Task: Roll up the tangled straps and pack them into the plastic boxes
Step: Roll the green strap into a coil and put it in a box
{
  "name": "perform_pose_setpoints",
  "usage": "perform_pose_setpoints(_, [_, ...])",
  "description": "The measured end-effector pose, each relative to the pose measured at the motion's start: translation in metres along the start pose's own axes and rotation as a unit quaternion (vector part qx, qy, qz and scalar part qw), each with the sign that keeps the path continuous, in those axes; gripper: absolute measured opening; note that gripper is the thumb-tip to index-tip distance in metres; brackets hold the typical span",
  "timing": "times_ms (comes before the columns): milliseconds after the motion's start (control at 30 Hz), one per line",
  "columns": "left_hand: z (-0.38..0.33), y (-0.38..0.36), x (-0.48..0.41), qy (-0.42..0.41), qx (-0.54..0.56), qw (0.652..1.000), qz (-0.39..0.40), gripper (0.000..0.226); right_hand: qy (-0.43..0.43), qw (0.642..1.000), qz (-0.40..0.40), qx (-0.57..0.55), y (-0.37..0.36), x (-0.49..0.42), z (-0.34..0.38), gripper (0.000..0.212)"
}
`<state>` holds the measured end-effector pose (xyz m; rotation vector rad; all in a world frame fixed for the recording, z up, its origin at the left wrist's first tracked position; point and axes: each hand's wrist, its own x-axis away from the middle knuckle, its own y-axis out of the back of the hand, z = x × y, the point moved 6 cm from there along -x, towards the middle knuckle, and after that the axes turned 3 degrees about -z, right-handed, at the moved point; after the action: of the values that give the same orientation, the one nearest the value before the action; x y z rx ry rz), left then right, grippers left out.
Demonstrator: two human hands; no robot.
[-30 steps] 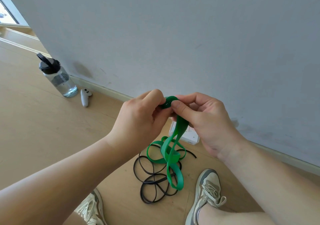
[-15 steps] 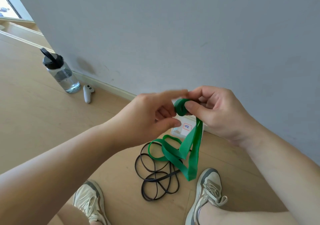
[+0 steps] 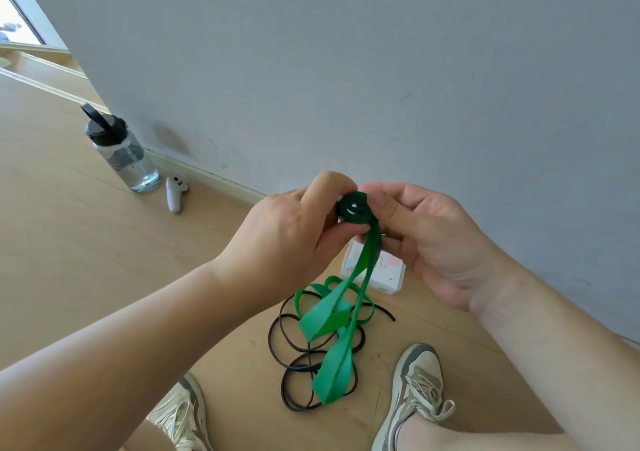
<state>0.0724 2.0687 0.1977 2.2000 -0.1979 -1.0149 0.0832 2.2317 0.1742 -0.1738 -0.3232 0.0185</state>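
Now: winding step, early stage by my judgement. The green strap [image 3: 367, 257] has only a small coil [image 3: 354, 208] formed at its upper end; most of its length hangs below as a twisted tail, with loose loops [image 3: 329, 315] dangling over the floor [image 3: 86, 260]. Your left hand [image 3: 291, 239] has its fingers curled and pinches the coil from the left side, thumb underneath and index finger over the top. Your right hand [image 3: 426, 235] is likewise curled, thumb pressed against the right of the coil and fingers behind it, where the tail leaves the roll. Neither hand is free. To do this well, flatten the tail between right thumb and fingers before each turn, since the hanging part shows twists that would likely bulk up the roll. Hold light tension so the centre does not spring open, and stack each layer edge to edge. The black strap [image 3: 303, 368] lies tangled on the floor below, between the shoes [image 3: 419, 391], not rolled. A white box [image 3: 391, 275], presumably one of the plastic boxes, sits by the wall [image 3: 381, 69], partly hidden behind the strap; nothing visibly packed in it.
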Motion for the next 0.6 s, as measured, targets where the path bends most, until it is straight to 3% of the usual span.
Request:
perform_pose_setpoints(167, [-0.003, -0.002, 0.005, -0.022, 0.023, 0.999, 0.023, 0.025, -0.017, 0.996, 0.069, 0.05, -0.001, 0.005, -0.001, 0.041])
perform_pose_setpoints(267, [-0.001, -0.003, 0.006, -0.016, 0.034, 0.999, 0.038, 0.026, -0.021, 0.994, 0.064, 0.089, -0.001, 0.005, -0.003, 0.038])
perform_pose_setpoints(433, [0.014, -0.01, 0.001, 0.115, 0.163, 0.972, 0.125, 0.032, -0.024, 0.987, 0.011, 0.16, 0.005, -0.001, -0.008, 0.02])
perform_pose_setpoints(600, [0.022, -0.007, 0.003, 0.216, 0.182, 0.946, 0.157, 0.021, -0.018, 0.984, 0.002, 0.177, 0.005, -0.002, -0.006, 0.022])
